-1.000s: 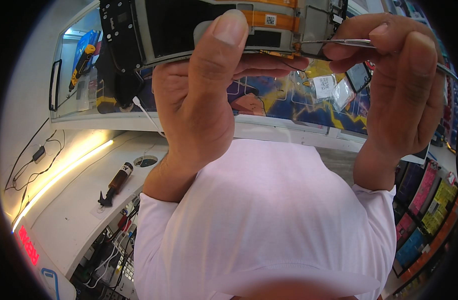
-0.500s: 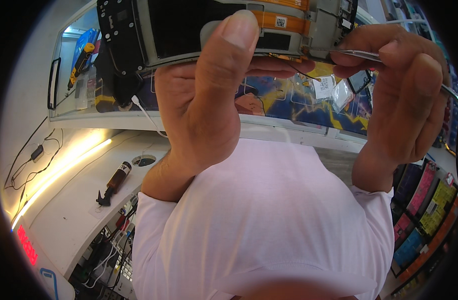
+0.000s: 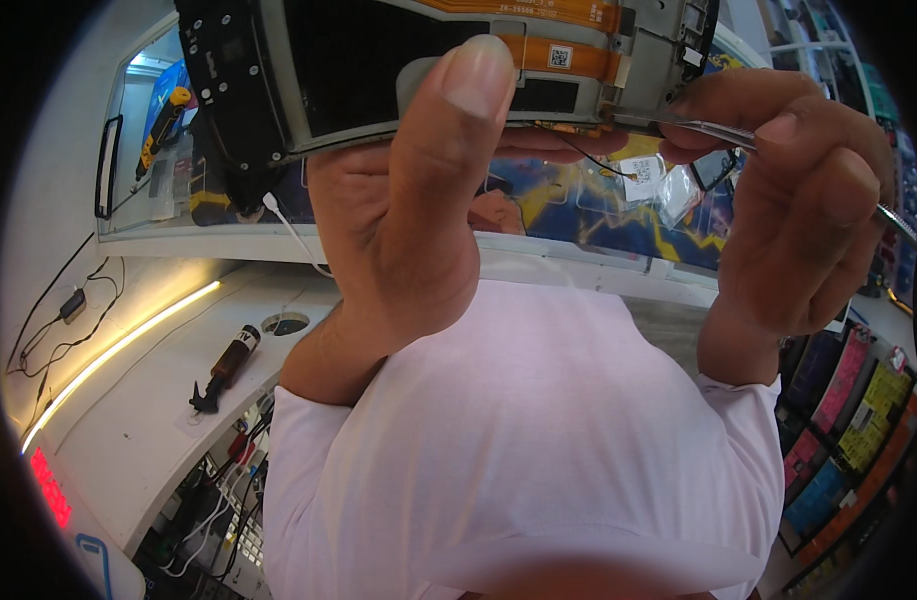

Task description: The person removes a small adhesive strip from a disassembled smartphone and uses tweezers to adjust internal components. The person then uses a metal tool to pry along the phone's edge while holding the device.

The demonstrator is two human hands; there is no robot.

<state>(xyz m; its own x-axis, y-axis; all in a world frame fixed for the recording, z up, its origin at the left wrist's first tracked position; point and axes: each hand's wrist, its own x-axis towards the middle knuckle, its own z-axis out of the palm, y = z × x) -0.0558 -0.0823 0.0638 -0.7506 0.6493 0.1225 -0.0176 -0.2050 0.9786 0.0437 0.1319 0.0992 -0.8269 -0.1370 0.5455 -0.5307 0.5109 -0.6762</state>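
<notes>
Above the mat [image 3: 569, 222], left hand [image 3: 409, 215] clasps phone [image 3: 354, 80], right hand [image 3: 804, 210] pinches tool [image 3: 724, 133].

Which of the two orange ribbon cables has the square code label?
The lower ribbon cable, nearer the left hand, carries the white label; the upper ribbon cable, cut by the picture's edge, shows none.

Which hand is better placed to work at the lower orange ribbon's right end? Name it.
Probably the right hand: it holds the slim metal tool, whose tip is near that end of the lower orange ribbon. The left hand is occupied, gripping the opened device.
</notes>
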